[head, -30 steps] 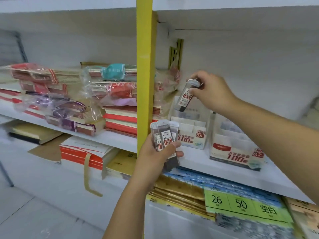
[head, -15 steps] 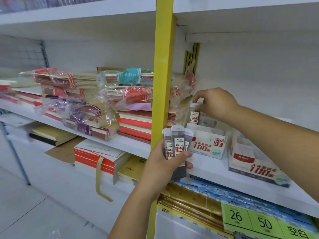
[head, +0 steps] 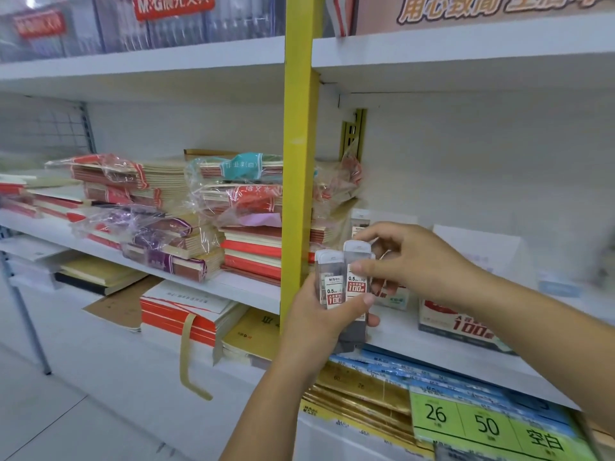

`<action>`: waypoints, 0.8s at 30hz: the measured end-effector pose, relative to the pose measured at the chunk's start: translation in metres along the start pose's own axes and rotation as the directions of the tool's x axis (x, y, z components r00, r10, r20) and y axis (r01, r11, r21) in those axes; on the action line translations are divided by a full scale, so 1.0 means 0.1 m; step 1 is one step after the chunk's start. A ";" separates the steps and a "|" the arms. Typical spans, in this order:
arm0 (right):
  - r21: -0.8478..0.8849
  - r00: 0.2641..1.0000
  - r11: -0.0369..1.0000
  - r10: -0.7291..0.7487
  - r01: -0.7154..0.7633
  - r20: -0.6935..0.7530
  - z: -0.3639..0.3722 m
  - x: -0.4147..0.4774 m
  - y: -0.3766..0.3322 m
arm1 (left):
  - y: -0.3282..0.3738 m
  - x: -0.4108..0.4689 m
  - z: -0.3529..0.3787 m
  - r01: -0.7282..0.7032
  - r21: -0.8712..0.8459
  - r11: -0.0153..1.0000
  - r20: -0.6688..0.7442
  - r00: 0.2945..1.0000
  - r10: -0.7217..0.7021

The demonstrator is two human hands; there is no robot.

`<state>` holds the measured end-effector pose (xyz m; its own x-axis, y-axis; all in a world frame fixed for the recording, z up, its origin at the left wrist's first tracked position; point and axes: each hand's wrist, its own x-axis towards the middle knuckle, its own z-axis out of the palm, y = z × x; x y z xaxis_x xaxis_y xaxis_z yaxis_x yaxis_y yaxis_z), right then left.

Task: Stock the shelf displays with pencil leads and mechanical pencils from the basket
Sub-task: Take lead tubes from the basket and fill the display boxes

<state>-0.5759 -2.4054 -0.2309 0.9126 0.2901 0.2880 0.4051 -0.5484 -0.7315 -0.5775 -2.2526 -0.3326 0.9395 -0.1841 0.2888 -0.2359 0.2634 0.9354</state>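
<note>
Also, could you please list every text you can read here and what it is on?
"M&G": red sign, top left.
"0.5", "100": lead cases held in the left hand.
"100": display box, right.
"26", "50", "空白": green label below.
Notebook bands, orange banner: blurred or cut off.

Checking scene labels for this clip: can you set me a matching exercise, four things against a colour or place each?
Things:
1. upright post
2. price label
3. lead cases
4. display box

Matches:
A. green
B. held in the left hand
C. yellow
D. standing on the shelf, right of both hands

Pairs: 1-C, 2-A, 3-B, 4-D.
</note>
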 end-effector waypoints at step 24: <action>-0.497 0.962 0.868 -0.138 0.003 -0.236 -0.23 0.98 0.27 | -0.12 0.09 -0.20 -0.059 0.059 0.997 -0.129 0.989 0.066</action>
<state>-0.4739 -2.4097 -0.2086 0.8348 0.1697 0.5238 0.3810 -0.8648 -0.3271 -0.5611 -2.2382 -0.3458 0.9461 -0.0427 0.3210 -0.3047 0.2178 0.9272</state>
